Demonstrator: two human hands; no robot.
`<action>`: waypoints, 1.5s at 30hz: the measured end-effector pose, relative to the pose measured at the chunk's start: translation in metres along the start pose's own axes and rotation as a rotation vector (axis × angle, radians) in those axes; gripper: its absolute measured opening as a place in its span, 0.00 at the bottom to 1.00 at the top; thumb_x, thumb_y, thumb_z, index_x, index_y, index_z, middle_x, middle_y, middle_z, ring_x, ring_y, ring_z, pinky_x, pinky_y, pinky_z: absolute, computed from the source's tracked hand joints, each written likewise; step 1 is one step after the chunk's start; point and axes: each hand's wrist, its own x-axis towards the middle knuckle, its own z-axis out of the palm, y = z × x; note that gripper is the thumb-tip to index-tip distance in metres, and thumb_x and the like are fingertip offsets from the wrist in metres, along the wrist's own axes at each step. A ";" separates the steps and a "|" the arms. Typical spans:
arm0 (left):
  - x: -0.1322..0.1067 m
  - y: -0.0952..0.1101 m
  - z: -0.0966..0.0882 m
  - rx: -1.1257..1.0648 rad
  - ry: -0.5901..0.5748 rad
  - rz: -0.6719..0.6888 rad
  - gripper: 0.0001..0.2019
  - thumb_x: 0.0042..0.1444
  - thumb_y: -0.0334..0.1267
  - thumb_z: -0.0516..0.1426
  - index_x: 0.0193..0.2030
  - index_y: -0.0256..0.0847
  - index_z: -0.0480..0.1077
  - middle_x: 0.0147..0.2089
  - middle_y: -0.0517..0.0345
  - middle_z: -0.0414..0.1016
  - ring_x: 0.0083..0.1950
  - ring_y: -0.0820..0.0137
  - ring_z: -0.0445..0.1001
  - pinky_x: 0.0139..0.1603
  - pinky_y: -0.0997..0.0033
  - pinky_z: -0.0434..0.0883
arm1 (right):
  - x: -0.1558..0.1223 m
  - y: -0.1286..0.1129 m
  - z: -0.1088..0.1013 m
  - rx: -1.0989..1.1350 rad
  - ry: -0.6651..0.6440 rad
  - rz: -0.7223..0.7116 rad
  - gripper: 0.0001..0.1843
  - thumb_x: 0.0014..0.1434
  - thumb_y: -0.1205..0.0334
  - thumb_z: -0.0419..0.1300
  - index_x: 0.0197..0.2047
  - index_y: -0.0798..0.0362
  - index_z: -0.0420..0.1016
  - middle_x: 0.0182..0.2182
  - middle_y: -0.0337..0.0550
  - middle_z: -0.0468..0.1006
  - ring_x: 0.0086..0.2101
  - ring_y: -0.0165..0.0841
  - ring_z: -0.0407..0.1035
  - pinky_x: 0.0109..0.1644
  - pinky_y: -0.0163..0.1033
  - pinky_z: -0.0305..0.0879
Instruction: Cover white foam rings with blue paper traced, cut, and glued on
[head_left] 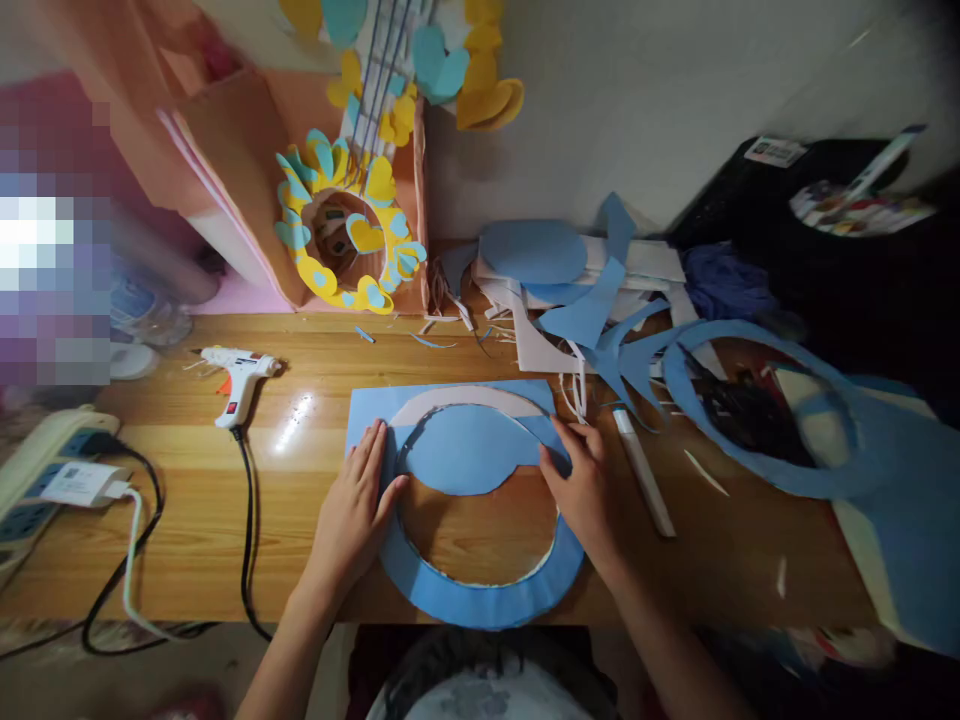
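Note:
A blue paper ring [480, 603] lies near the table's front edge, its upper arc showing a pale, uncovered strip. Beneath that arc is a blue paper sheet [450, 450] with a curved lower edge. My left hand [362, 510] rests on the ring's left side, fingers flat and thumb apart. On the right side, my right hand [581, 485] has its fingers bent and its thumb against the ring, holding its edge. A white-handled cutter or pen-like tool [645, 475] lies just right of my right hand.
A white glue gun [244, 378] lies at left, its cable running off the front edge near a power strip [45, 470]. Behind stands a cardboard piece with a flower-decorated ring [315, 270]. Blue paper offcuts [581, 318] and another blue ring [795, 483] occupy the right.

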 end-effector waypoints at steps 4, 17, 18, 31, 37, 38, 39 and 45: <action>-0.002 -0.003 -0.002 -0.030 -0.010 -0.002 0.32 0.65 0.46 0.44 0.71 0.44 0.34 0.72 0.48 0.45 0.71 0.62 0.45 0.68 0.51 0.51 | 0.004 0.000 0.001 -0.034 0.001 -0.068 0.20 0.59 0.59 0.55 0.53 0.57 0.72 0.41 0.53 0.69 0.44 0.42 0.68 0.49 0.49 0.68; -0.004 -0.008 -0.001 -0.157 0.050 0.015 0.28 0.65 0.44 0.45 0.70 0.48 0.40 0.72 0.54 0.44 0.71 0.63 0.45 0.69 0.50 0.48 | 0.006 0.001 -0.032 0.040 0.048 -0.023 0.18 0.60 0.59 0.54 0.53 0.54 0.69 0.44 0.52 0.71 0.46 0.40 0.68 0.50 0.48 0.68; -0.005 -0.008 -0.001 -0.174 0.066 0.017 0.28 0.65 0.43 0.45 0.70 0.48 0.40 0.72 0.54 0.44 0.71 0.63 0.45 0.69 0.50 0.47 | 0.007 0.008 -0.040 0.019 0.085 0.005 0.16 0.60 0.59 0.54 0.50 0.54 0.70 0.42 0.51 0.71 0.44 0.40 0.68 0.49 0.48 0.67; -0.004 0.047 -0.031 -0.218 0.285 0.196 0.26 0.62 0.34 0.51 0.66 0.43 0.53 0.63 0.49 0.62 0.64 0.66 0.61 0.63 0.62 0.62 | 0.011 0.018 -0.098 0.709 -0.450 0.621 0.21 0.54 0.42 0.57 0.37 0.53 0.69 0.29 0.44 0.75 0.26 0.32 0.68 0.30 0.37 0.66; 0.018 0.103 -0.041 -0.050 0.128 0.552 0.27 0.62 0.37 0.52 0.66 0.36 0.49 0.64 0.47 0.61 0.66 0.65 0.57 0.66 0.59 0.58 | 0.028 -0.025 -0.098 1.272 -1.209 0.635 0.23 0.59 0.45 0.53 0.41 0.58 0.74 0.15 0.31 0.65 0.10 0.19 0.47 0.11 0.27 0.42; 0.022 0.109 -0.042 0.000 0.098 0.599 0.26 0.62 0.37 0.52 0.66 0.36 0.51 0.63 0.47 0.64 0.66 0.64 0.58 0.67 0.57 0.56 | 0.030 -0.027 -0.095 1.313 -1.291 0.612 0.22 0.60 0.47 0.52 0.43 0.58 0.74 0.14 0.31 0.64 0.09 0.19 0.46 0.11 0.27 0.42; 0.025 0.112 -0.042 0.032 0.086 0.626 0.24 0.63 0.37 0.51 0.64 0.36 0.54 0.59 0.48 0.68 0.63 0.65 0.62 0.67 0.55 0.55 | 0.032 -0.029 -0.092 1.353 -1.361 0.601 0.22 0.61 0.49 0.51 0.45 0.59 0.74 0.14 0.31 0.65 0.09 0.19 0.46 0.10 0.26 0.42; 0.024 0.112 -0.044 0.058 0.127 0.501 0.10 0.63 0.35 0.51 0.50 0.40 0.65 0.40 0.57 0.73 0.43 0.66 0.71 0.52 0.59 0.67 | 0.030 -0.036 -0.086 1.599 -1.396 0.678 0.35 0.60 0.37 0.43 0.50 0.60 0.70 0.21 0.44 0.76 0.11 0.25 0.59 0.10 0.28 0.51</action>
